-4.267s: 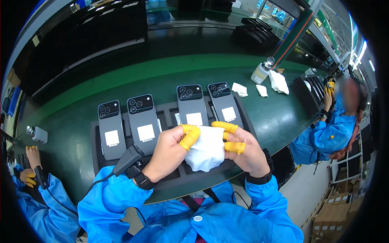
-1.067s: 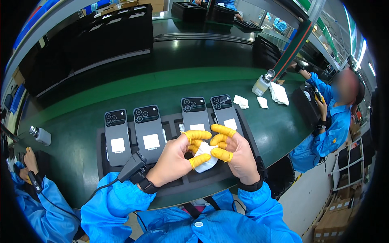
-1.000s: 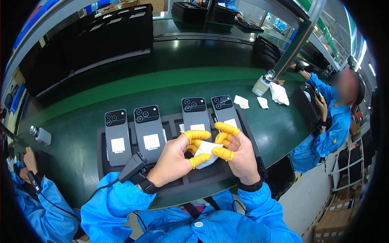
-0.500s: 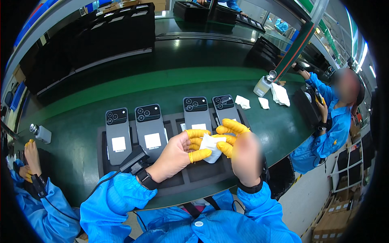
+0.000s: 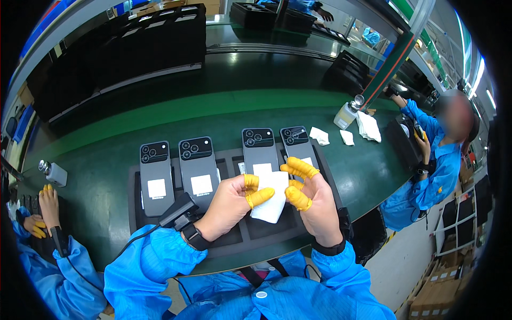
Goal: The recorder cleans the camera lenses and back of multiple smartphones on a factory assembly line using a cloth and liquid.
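A white wiping cloth (image 5: 271, 205) hangs flat from my left hand (image 5: 226, 205), pinched between its thumb and fingers. My right hand (image 5: 316, 201) is beside the cloth's right edge, fingers apart; whether a fingertip touches the cloth I cannot tell. Yellow finger cots cover fingertips on both hands. Beyond them, several grey phones lie backs up in a dark foam tray (image 5: 234, 250): one at the left (image 5: 156, 173), another beside it (image 5: 198, 165), a third (image 5: 260, 146) behind the cloth and a fourth (image 5: 295, 140) at the right. White labels sit on their backs.
White cloth pieces (image 5: 368, 127) lie right of the tray, near a bottle (image 5: 346, 113). Another bottle (image 5: 53, 174) stands at the left, beside a co-worker's hands (image 5: 49, 208). A second co-worker (image 5: 437, 154) works at the right. Black trays (image 5: 128, 58) are stacked at the far left.
The cloth, bunched between both hands before, now hangs spread out from my left hand. My right fingers have come off its top and moved apart.
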Demonstrator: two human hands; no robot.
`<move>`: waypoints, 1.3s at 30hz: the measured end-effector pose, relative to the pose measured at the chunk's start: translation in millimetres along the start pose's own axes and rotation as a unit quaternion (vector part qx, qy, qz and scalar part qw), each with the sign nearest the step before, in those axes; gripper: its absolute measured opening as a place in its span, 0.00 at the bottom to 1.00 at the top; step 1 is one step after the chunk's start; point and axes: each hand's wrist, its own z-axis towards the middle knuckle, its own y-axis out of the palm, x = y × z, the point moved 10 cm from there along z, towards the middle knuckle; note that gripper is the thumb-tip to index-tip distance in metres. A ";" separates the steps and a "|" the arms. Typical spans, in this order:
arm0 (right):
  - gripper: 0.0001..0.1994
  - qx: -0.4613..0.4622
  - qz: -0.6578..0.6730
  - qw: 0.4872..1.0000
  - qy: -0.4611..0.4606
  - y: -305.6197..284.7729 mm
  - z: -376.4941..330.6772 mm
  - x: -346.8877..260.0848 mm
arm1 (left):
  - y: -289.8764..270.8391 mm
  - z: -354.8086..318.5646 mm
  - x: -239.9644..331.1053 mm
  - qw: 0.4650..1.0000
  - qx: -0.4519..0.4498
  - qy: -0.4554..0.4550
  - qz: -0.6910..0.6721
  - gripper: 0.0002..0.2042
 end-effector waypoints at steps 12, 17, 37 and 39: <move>0.34 0.001 -0.047 0.999 -0.021 5.6 -3.8 3.3 | -17.4 4.7 -6.4 0.998 0.040 -0.037 0.013 0.17; 0.28 0.000 -0.130 0.987 -0.098 5.4 -6.8 -6.5 | -7.8 3.5 17.5 0.999 -0.006 0.031 -0.020 0.26; 0.18 0.034 -0.318 0.920 -0.228 12.1 -12.6 -30.3 | 5.0 -22.1 60.4 0.891 0.089 0.263 0.361 0.12; 0.17 0.035 -0.351 0.904 -0.240 14.3 -13.5 -34.7 | 5.2 -22.5 59.6 0.891 0.085 0.264 0.358 0.12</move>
